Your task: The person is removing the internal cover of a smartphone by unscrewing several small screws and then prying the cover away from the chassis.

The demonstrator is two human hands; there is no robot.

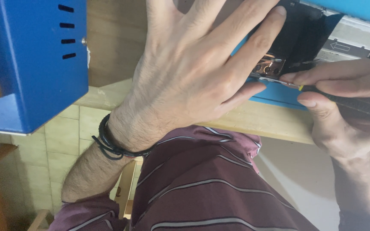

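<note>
pale tiled floor [61, 141], wooden tabletop [262, 122]

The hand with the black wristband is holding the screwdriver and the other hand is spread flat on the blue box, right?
No, it is swapped. In the head view the right hand holds the screwdriver; the left hand, with the black wristband, lies spread on the blue box.

Left hand [185, 72] splayed flat; right hand [343, 107] fingers pinched together.

The left hand [193, 72], fingers spread, presses flat on the open blue metal device case [279, 95] on the wooden tabletop [253, 122]. At three o'clock, the right hand [343, 107] pinches a black-handled tool [356, 105], probably a screwdriver, its tip at the copper-coloured parts [267, 67].
</note>
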